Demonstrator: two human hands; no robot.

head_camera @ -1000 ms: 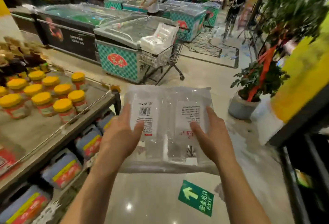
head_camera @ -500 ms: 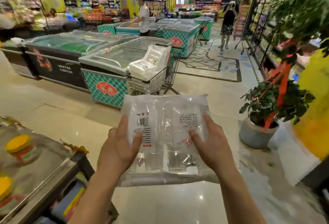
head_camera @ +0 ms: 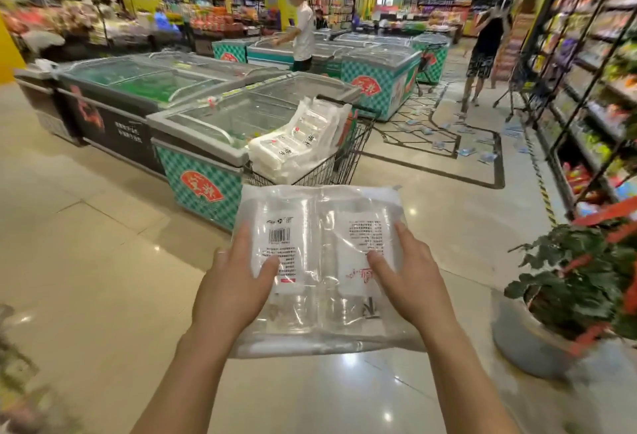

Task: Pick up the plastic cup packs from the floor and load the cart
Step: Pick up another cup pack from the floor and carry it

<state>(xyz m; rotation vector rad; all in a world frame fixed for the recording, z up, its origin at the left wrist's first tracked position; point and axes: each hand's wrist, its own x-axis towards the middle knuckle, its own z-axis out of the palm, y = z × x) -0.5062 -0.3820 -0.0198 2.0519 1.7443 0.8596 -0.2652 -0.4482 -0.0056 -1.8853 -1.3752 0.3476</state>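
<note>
plainly, the cup pack (head_camera: pixel 320 261) was off the floor, held flat out in front between both hands. the left hand (head_camera: pixel 234 292) and right hand (head_camera: pixel 410 285) clasped opposite sides, thumbs pressed on the top film, other fingers tucked beneath and hidden. that grip likely kept the floppy bundle from sagging. well ahead, the cart (head_camera: pixel 348 161) stood just beside a freezer (head_camera: pixel 206 130), already piled high with packs (head_camera: pixel 296 144), so this one probably had to go on top.
</note>
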